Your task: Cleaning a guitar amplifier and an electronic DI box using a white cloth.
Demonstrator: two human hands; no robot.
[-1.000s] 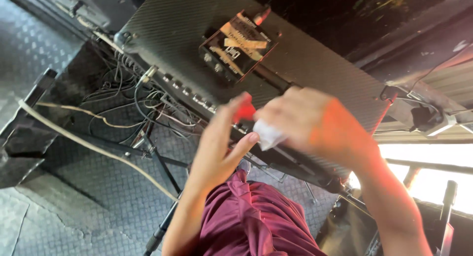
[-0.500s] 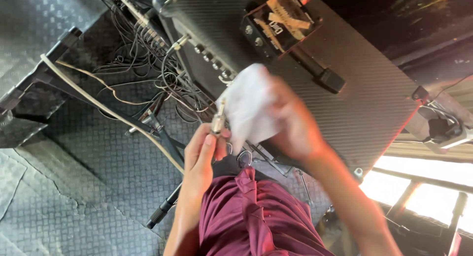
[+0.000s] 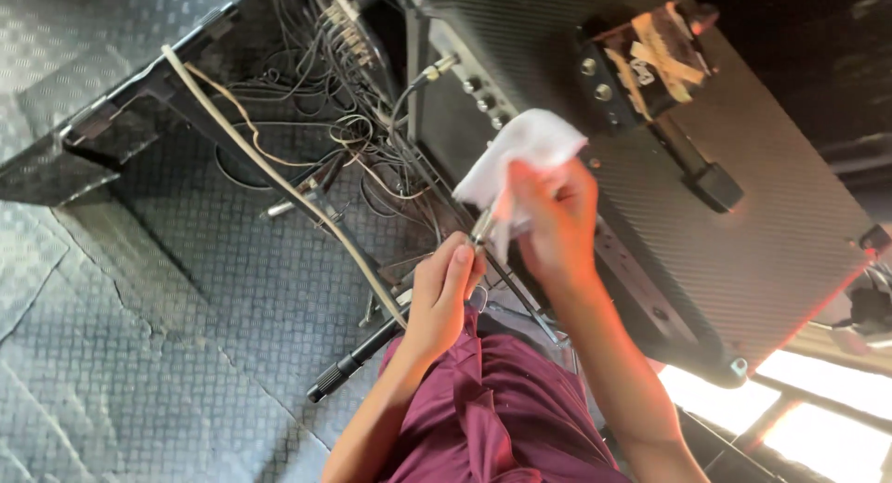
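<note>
Overhead, head view: left hand (image 3: 444, 293), fingers curled tight round a thin metal plug (image 3: 482, 228) at its tip. Right hand (image 3: 555, 225), closed on a crumpled white cloth (image 3: 520, 158), pressing it against the plug's upper end. Both held above the maroon lap (image 3: 492, 409), just before a black amplifier (image 3: 743, 251). Tangled cables (image 3: 344, 139) lie on the tread-plate floor (image 3: 139, 353).

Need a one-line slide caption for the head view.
Right hand wipes a slim metal plug with a white cloth; left hand holds it beside a black amplifier.
</note>
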